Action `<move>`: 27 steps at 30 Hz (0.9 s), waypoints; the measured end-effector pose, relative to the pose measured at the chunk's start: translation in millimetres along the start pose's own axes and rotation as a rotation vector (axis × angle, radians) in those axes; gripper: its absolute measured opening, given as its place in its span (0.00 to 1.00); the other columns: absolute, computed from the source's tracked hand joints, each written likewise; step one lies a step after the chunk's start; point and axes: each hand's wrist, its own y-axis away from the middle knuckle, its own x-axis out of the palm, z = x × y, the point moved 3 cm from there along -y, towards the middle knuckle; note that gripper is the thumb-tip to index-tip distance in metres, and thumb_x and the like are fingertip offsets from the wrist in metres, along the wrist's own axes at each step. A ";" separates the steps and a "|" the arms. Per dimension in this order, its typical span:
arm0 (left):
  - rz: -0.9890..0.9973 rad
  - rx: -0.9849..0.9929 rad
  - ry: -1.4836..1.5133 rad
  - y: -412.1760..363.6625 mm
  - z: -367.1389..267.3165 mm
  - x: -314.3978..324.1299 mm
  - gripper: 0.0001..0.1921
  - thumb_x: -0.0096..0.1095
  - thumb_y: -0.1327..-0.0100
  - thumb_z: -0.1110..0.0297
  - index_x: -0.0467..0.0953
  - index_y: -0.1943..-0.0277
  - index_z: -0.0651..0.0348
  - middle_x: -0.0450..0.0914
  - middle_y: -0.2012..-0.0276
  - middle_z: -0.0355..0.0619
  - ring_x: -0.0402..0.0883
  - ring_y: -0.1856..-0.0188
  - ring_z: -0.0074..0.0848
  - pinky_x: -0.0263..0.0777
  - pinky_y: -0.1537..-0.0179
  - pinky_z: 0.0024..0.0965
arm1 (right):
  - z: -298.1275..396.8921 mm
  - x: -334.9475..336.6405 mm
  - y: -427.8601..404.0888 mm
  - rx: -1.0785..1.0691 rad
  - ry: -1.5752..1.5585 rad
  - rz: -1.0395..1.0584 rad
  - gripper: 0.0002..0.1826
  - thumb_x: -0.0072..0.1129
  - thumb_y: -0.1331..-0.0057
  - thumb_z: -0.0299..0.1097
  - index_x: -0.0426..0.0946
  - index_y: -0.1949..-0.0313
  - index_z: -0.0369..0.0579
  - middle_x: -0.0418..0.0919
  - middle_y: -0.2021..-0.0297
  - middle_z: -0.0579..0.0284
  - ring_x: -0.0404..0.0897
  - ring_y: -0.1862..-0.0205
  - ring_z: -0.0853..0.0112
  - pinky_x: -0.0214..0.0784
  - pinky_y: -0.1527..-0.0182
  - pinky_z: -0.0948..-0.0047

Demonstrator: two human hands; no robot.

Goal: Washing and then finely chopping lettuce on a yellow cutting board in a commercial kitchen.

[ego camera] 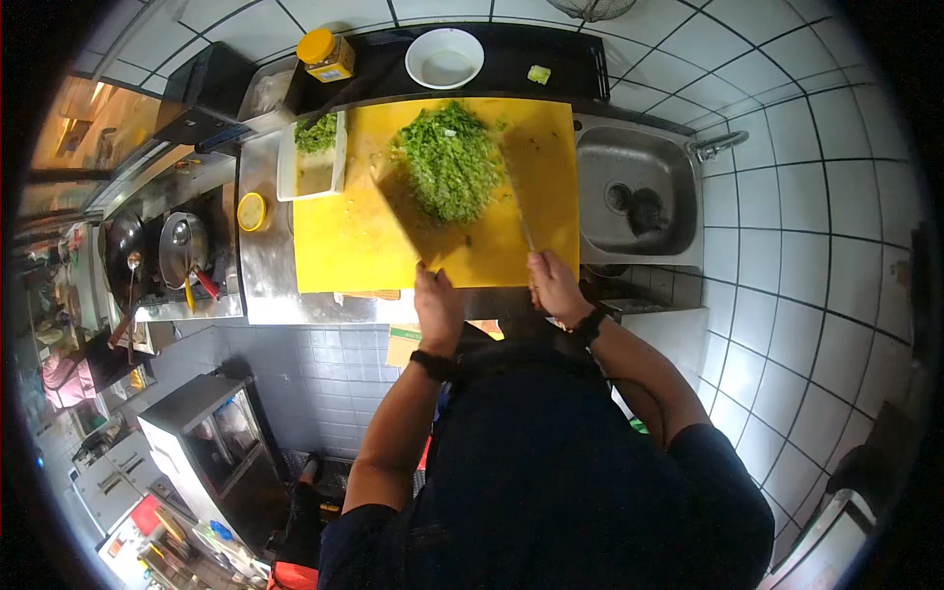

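A mound of finely chopped green vegetable (pixel 451 166) lies on a yellow cutting board (pixel 335 254). My left hand (pixel 439 310) grips a knife (pixel 398 220), its blade slanting up to the left of the mound. In my right hand (pixel 557 287) is a second knife (pixel 518 193), reaching along the mound's right side. Both blades appear nearly edge-on, so their full shape is hard to see. At the board's upper left corner, a white plastic container (pixel 312 184) holds more chopped greens (pixel 317 134).
A sink (pixel 641 166) adjoins the board's right side. Behind are a white bowl (pixel 445 59), a yellow-lidded jar (pixel 324 55) and a vegetable piece (pixel 539 74) on a black shelf (pixel 509 55). A yellow lid (pixel 251 212) and a stove with pans (pixel 183 251) are leftward.
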 end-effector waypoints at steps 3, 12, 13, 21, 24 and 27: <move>0.079 -0.023 0.149 -17.5 -8.0 30.2 0.23 0.60 0.20 0.69 0.71 0.32 0.78 0.86 0.55 0.73 0.86 0.53 0.67 0.81 0.52 0.58 | 19.5 20.1 -8.2 -0.057 -0.056 0.121 0.22 0.48 0.11 0.50 0.73 0.53 0.42 0.75 0.77 0.62 0.74 0.82 0.71 0.70 0.76 0.67; -0.077 0.319 -0.079 -92.3 7.9 -60.5 0.17 0.71 0.27 0.69 0.81 0.41 0.71 0.86 0.65 0.62 0.87 0.65 0.52 0.81 0.61 0.47 | 16.2 -17.9 20.5 0.023 -0.216 0.112 0.21 0.44 0.10 0.50 0.71 0.55 0.45 0.71 0.76 0.64 0.72 0.81 0.74 0.70 0.76 0.69; -0.048 0.289 -0.144 -109.5 21.4 -71.9 0.18 0.72 0.28 0.69 0.82 0.41 0.71 0.86 0.65 0.61 0.88 0.64 0.51 0.81 0.60 0.47 | 15.7 -21.3 23.5 0.053 -0.192 0.099 0.21 0.44 0.10 0.50 0.71 0.55 0.45 0.71 0.77 0.64 0.72 0.81 0.74 0.70 0.75 0.69; 0.239 0.308 -0.141 -215.6 13.2 -83.9 0.26 0.73 0.32 0.70 0.81 0.31 0.64 0.90 0.56 0.61 0.91 0.54 0.51 0.83 0.49 0.43 | -2.2 -27.0 48.7 0.101 -0.220 -0.027 0.20 0.46 0.11 0.49 0.72 0.55 0.46 0.72 0.77 0.63 0.70 0.82 0.74 0.69 0.78 0.68; 0.365 0.319 -0.122 -233.7 7.1 -87.0 0.27 0.73 0.32 0.70 0.81 0.30 0.63 0.90 0.55 0.61 0.91 0.53 0.51 0.83 0.48 0.44 | -4.7 -22.1 54.9 0.138 -0.284 -0.079 0.19 0.47 0.11 0.48 0.72 0.56 0.47 0.72 0.77 0.62 0.70 0.83 0.74 0.68 0.79 0.67; 0.472 0.427 -0.227 -249.9 -3.8 -93.7 0.26 0.73 0.31 0.70 0.82 0.30 0.60 0.91 0.52 0.62 0.91 0.50 0.52 0.83 0.45 0.45 | -9.0 -15.4 57.4 0.130 -0.312 -0.125 0.19 0.47 0.11 0.48 0.72 0.56 0.47 0.72 0.77 0.62 0.70 0.83 0.73 0.68 0.79 0.67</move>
